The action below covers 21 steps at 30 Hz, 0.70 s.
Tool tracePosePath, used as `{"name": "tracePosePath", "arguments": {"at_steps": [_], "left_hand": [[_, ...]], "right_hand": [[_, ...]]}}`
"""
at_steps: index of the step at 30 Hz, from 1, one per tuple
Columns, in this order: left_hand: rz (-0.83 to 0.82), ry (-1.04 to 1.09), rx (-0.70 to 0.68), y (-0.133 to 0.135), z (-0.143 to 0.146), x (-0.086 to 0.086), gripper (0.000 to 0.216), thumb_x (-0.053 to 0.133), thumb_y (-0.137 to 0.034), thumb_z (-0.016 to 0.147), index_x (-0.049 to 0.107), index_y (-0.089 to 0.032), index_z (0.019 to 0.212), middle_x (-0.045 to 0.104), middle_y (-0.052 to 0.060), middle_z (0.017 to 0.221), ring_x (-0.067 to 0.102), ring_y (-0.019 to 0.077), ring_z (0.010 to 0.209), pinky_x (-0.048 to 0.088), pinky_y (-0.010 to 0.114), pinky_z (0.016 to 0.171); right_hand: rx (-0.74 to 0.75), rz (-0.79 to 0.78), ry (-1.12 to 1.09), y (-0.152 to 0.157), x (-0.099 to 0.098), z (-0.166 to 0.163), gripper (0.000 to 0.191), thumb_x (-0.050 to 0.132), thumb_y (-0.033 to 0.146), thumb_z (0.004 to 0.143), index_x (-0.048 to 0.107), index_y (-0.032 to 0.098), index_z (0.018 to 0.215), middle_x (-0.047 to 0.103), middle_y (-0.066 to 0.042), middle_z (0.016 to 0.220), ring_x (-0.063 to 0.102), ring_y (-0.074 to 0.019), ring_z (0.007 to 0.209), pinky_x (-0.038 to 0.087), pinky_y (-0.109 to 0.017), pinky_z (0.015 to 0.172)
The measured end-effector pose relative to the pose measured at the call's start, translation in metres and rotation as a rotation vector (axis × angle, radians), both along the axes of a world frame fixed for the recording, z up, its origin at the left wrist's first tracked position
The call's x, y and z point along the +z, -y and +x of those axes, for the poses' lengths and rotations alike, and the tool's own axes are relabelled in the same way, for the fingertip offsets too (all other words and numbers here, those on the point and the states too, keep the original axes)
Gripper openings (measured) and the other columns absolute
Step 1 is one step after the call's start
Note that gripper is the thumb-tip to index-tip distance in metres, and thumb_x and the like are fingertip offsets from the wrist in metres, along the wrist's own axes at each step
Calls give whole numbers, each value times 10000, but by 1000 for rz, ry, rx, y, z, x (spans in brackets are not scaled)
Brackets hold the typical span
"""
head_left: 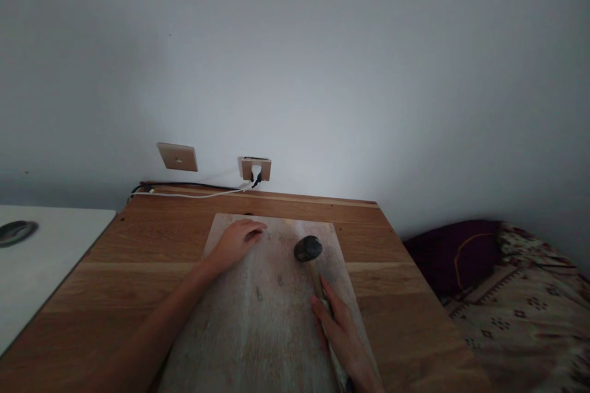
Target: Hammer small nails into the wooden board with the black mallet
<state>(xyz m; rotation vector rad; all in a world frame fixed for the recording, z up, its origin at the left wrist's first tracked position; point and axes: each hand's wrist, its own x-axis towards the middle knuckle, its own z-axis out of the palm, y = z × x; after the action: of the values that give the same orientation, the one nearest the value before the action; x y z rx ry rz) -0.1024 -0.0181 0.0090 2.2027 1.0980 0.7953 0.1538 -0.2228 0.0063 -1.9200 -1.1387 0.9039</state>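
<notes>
We have our right hand (338, 325) wrapped around the handle of a hammer (316, 279), with the thumb lying along the near side of the grip. The hammer's dark, blunt head (308, 249) is over the right half of a pale, worn board (230, 325), pointing away from us; we cannot tell whether it touches the board or is just above it. Our left hand (237, 241) is at the far left part of the board, fingers bent and reaching inward; we cannot tell whether the fingertips pinch anything. Just beside them is a small pale piece (270, 235), too small for us to name. Two more small slips, a nearer one (259, 293) and a farther one (280, 280), lie apart from each other on the board between our hands. The board lies flat on a brown wooden tabletop (387, 307). Behind it, a white plug (256, 171) sits in a wall socket (266, 166), and a white cable (198, 196) and a black cable (203, 184) run left along the table's back edge. To our right we see a patterned cloth (520, 319) beside something dark purple (452, 252)
</notes>
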Motion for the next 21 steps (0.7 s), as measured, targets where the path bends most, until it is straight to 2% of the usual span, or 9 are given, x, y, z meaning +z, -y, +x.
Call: {"name": "tracePosePath", "arguments": {"at_steps": [3,6,10,15,17,19,21], "left_hand": [[32,-29,-15,1,1,-5,183,616,-213,928,764,-216,1033,782,59,1052,697,230,1010,507,368,969],[35,-34,6,2,2,-2,154,630,-191,915,761,-207,994,784,56,1021,698,232,986,509,366,947],[41,-37,4,3,1,3,130,636,-172,906,750,-198,963,780,52,989,695,226,958,506,351,923],[94,-74,-8,5,1,3,124,627,-181,917,745,-201,950,771,52,977,679,226,963,490,355,927],[107,-114,-15,5,1,2,117,633,-182,913,745,-202,942,767,56,977,675,236,965,483,373,930],[111,-139,-23,5,1,2,115,636,-175,909,744,-203,936,761,56,976,671,238,960,480,382,928],[119,-133,-26,4,2,1,116,639,-171,905,745,-209,934,753,55,979,666,236,968,483,377,924]], "right_hand": [[-1,21,-9,0,0,-1,692,638,613,860,651,191,1409,751,-127,1242,653,-392,1216,577,-502,951],[5,43,-17,-1,2,-1,666,638,607,864,661,209,1399,784,-116,1126,683,-380,1153,592,-487,899],[16,60,-28,-2,5,-2,643,636,584,874,661,209,1396,783,-112,1105,696,-347,1121,589,-449,888],[56,-45,-101,-2,5,-2,730,593,603,909,556,169,1494,781,-80,808,741,-302,746,600,-406,649],[42,-19,-77,-2,4,-1,726,619,607,890,584,171,1469,789,-93,874,745,-308,805,603,-407,682],[12,40,-31,-2,4,0,680,659,597,861,646,192,1406,786,-111,1036,732,-325,972,603,-417,779],[9,59,-14,-1,5,0,640,673,583,851,673,214,1374,779,-103,1075,716,-334,1022,602,-424,793]]}}
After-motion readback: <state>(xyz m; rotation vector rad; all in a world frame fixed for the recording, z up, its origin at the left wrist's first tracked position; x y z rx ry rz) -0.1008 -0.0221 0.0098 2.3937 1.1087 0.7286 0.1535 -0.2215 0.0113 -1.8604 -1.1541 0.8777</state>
